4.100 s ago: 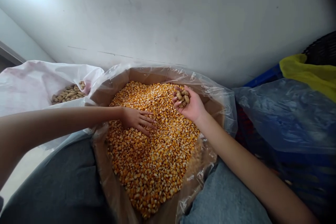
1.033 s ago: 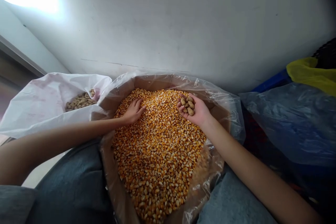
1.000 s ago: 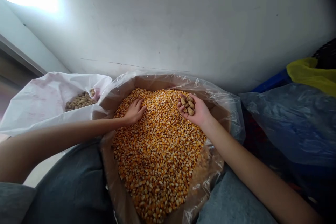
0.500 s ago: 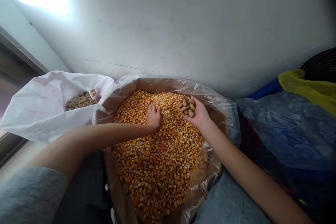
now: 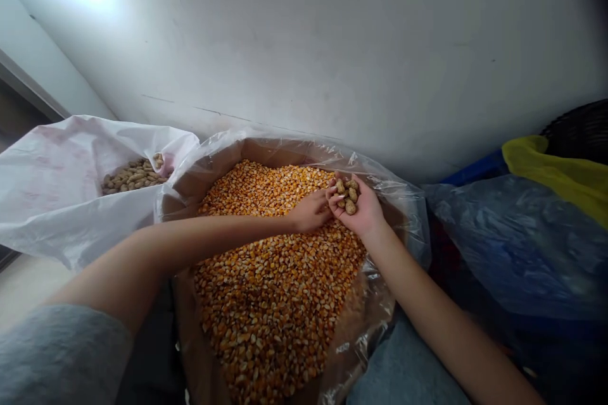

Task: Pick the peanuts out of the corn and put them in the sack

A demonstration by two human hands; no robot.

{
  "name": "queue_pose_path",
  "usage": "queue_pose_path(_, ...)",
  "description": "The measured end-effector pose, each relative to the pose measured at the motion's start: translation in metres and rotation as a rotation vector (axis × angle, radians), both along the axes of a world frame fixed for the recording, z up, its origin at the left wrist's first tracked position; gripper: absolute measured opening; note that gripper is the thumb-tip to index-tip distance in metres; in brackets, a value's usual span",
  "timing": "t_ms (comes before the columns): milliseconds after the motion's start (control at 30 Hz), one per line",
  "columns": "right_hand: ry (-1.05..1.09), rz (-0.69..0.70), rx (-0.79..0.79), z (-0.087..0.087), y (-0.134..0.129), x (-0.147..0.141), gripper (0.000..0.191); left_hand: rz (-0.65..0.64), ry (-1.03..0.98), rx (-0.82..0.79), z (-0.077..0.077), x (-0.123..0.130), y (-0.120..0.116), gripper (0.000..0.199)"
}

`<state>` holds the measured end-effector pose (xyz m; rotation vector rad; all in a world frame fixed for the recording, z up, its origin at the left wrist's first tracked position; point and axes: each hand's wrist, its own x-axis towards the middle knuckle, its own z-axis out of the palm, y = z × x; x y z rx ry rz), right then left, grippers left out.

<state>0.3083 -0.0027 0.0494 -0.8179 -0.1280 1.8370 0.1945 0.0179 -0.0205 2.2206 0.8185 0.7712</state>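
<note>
In my right hand [image 5: 365,212], cupped palm up over the box's right side, lies a small heap of unshelled peanuts [image 5: 350,206]. The fingers curl around them. My left hand [image 5: 310,211] reaches across from the left, its fingers drawn together and its tips against the fingers of my right hand. Whatever those tips hold, if anything, is hidden. Below both hands spread loose orange corn kernels [image 5: 273,304], filling a cardboard box [image 5: 275,153] lined with clear plastic [image 5: 413,215].
At the left, a white sack [image 5: 61,171] stands open with more peanuts [image 5: 130,177] inside. A pale wall [image 5: 304,44] rises behind the box. On the right are a clear plastic bag [image 5: 527,234], yellow netting [image 5: 560,171] and a dark woven basket [image 5: 582,133].
My left hand has moved right, from spread over the corn to touching my right hand, its fingers now together. My right hand still holds the peanuts. The view has shifted slightly.
</note>
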Motion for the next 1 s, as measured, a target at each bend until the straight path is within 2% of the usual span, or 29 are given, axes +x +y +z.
queue_pose_path(33,0.008,-0.004,-0.003,0.001,0.000,0.000,0.025,0.071,0.034,0.019,0.004,-0.015,0.010,0.035)
queue_pose_path(100,0.019,-0.018,-0.003,0.002,-0.001,0.001,0.024,0.299,0.094,0.059,0.008,-0.048,0.032,0.036)
queue_pose_path(167,0.029,-0.023,0.006,0.002,-0.002,0.002,0.023,0.462,0.173,0.086,0.006,-0.080,0.049,0.040)
queue_pose_path(200,0.029,-0.022,0.010,0.002,-0.002,0.003,0.023,0.496,0.221,0.095,0.003,-0.093,0.054,0.041)
queue_pose_path(300,0.020,-0.019,0.018,-0.001,-0.002,0.005,0.023,0.430,0.366,0.132,-0.011,-0.112,0.055,0.042)
queue_pose_path(400,0.017,-0.031,0.023,-0.002,-0.002,0.006,0.023,0.532,0.368,0.108,-0.022,-0.103,0.046,0.042)
queue_pose_path(500,0.014,-0.040,0.018,0.000,-0.003,0.005,0.023,0.592,0.259,0.017,-0.025,-0.085,0.038,0.044)
queue_pose_path(633,0.008,-0.040,0.017,0.001,-0.003,0.004,0.023,0.563,0.063,-0.160,-0.028,-0.072,0.028,0.047)
queue_pose_path(733,-0.012,-0.035,0.027,0.000,-0.003,0.004,0.023,0.523,-0.003,-0.263,-0.030,-0.067,0.017,0.049)
queue_pose_path(1000,-0.041,-0.040,0.026,-0.001,-0.002,0.001,0.023,0.457,-0.017,-0.283,-0.029,-0.046,-0.018,0.047)
